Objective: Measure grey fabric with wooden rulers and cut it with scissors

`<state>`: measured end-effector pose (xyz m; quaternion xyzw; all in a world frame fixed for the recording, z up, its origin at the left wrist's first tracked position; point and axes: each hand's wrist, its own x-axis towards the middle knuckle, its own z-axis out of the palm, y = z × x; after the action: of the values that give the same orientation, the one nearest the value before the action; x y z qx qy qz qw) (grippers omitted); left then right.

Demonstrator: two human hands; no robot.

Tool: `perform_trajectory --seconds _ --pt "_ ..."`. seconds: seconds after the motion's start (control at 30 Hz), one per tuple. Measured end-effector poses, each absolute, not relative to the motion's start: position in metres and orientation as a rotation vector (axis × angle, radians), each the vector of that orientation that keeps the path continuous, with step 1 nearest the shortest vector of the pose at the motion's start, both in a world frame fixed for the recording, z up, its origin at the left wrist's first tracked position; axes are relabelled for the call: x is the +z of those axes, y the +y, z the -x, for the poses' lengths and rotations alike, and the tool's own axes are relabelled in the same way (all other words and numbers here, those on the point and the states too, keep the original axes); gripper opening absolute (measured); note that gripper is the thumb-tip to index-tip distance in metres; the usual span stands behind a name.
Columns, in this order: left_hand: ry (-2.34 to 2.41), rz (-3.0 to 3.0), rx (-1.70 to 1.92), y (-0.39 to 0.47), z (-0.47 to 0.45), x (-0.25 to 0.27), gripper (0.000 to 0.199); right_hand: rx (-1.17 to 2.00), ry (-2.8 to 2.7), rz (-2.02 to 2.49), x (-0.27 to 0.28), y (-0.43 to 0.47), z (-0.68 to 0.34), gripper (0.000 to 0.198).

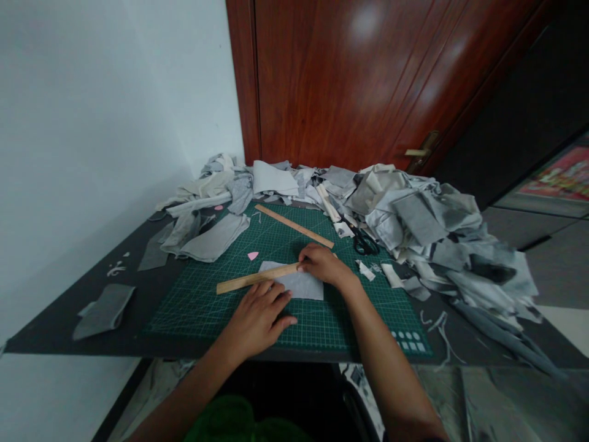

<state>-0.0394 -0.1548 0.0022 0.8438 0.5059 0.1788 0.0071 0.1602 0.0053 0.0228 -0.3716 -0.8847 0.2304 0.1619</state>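
Note:
A wooden ruler (239,282) lies at a slant across a small piece of grey cloth (307,287) on the green cutting mat (193,307). My left hand (258,316) rests with fingers stretched out, fingertips at the ruler's lower edge and on the cloth, thumb apart. At the ruler's right end, my right hand (322,263) has its fingers closed on the wood; the tip there is partly hidden. Beyond the ruler sits a pink piece of tailor's chalk (253,255). A second wooden ruler (294,225) lies farther back on the mat.
Black-handled scissors (365,243) lie at the mat's right side. Heaped grey and white fabric scraps (414,215) line the back and right of the dark table (156,301). More cloth (216,239) overlaps the mat's left. A folded grey piece (105,312) lies far left. Behind stands a wooden door (331,80).

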Motion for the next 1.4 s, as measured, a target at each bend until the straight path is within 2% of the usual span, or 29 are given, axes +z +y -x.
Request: perform_trajectory --seconds 0.17,0.3,0.53,0.67,0.73,0.8,0.9,1.0,1.07,1.13,1.23,1.3,1.4 --pt "1.616 -2.643 0.578 -0.154 0.04 0.003 0.049 0.769 -2.473 1.118 0.02 0.01 -0.167 0.013" --pt "1.725 -2.614 0.56 -0.154 0.038 0.009 0.051 0.859 -2.441 1.058 0.024 0.01 -0.171 0.004" --pt "2.175 -2.449 0.546 -0.158 0.034 0.01 0.041 0.889 -2.272 0.981 0.038 0.001 -0.173 0.025" --pt "2.264 -2.395 0.667 -0.156 0.042 0.009 0.036 1.221 -2.012 0.919 0.018 -0.028 -0.149 0.028" --pt "2.25 -2.378 0.797 -0.15 0.052 0.007 0.032 1.317 -1.915 1.003 0.005 -0.044 -0.138 0.044" --pt "2.231 -2.32 0.976 -0.14 0.066 0.002 0.029 1.287 -1.875 1.075 -0.003 -0.056 -0.131 0.052" --pt "2.179 -2.193 1.083 -0.116 0.091 -0.006 0.031 1.185 -1.908 1.115 -0.003 -0.066 -0.13 0.035" --pt "2.202 -1.989 0.947 -0.088 0.112 -0.007 0.046 1.051 -2.052 1.121 0.006 -0.07 -0.133 0.015" --pt "2.177 -2.034 0.774 -0.071 0.12 -0.002 0.041 0.942 -2.143 1.133 0.011 -0.073 -0.133 0.01" --pt "2.145 -2.075 0.725 -0.058 0.124 0.002 0.026 0.787 -2.23 1.151 0.015 -0.076 -0.133 0.011" --pt "2.114 -2.109 0.735 -0.05 0.122 0.005 0.017 0.564 -2.265 1.159 0.014 -0.079 -0.13 0.024" --pt "2.101 -2.12 0.767 -0.05 0.12 0.004 0.014 0.577 -2.148 1.149 0.01 -0.078 -0.127 0.03" --pt "2.091 -2.135 0.828 -0.055 0.117 0.001 0.016 0.799 -1.921 1.049 0.002 -0.069 -0.121 0.028"
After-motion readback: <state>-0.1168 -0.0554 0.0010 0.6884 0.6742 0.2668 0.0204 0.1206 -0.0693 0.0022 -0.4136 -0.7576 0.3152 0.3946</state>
